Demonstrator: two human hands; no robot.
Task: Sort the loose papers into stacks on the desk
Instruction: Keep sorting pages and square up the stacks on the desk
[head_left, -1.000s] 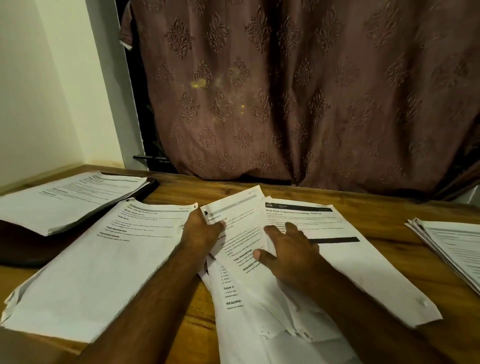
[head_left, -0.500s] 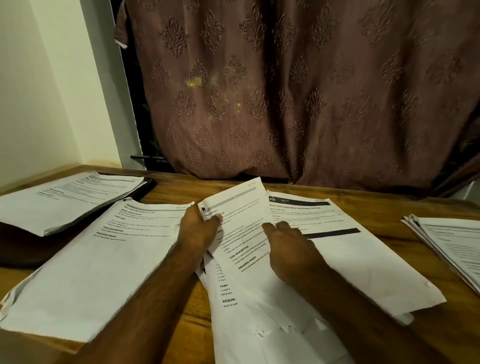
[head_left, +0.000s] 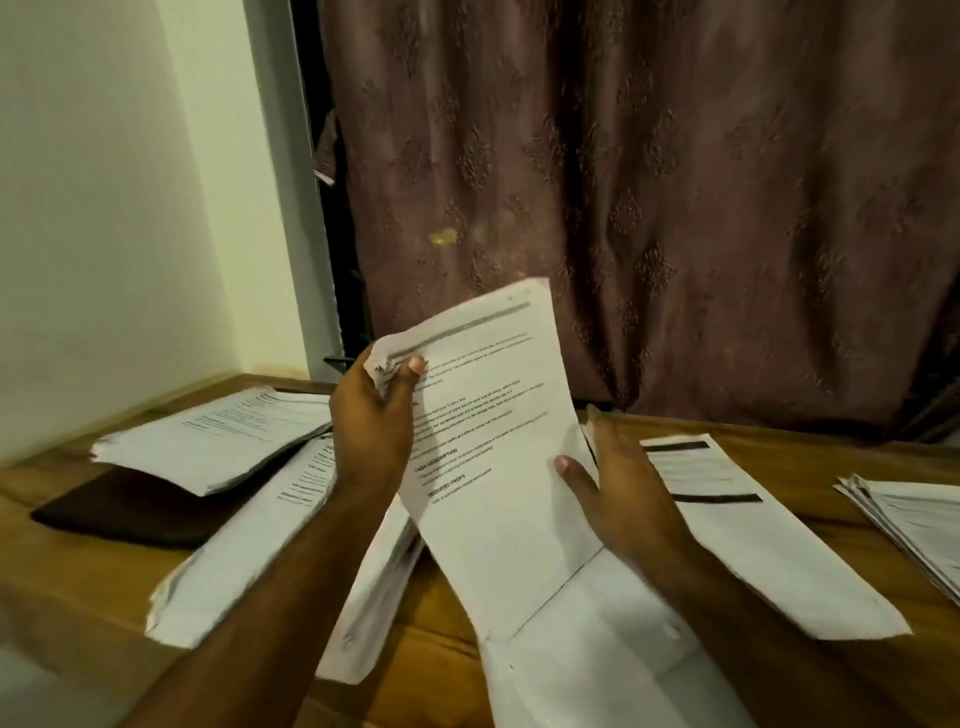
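Mid-sort: left hand pinches the sheet's top corner, lifted off the desk w/ right hand spread flat against its edge (thumb in front); next, prob. pick its stack.

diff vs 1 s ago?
The left hand has lifted the top sheet off the middle pile, pinching its upper left corner; the right hand supports its right edge, thumb on the front. The other stacks stay on the desk.
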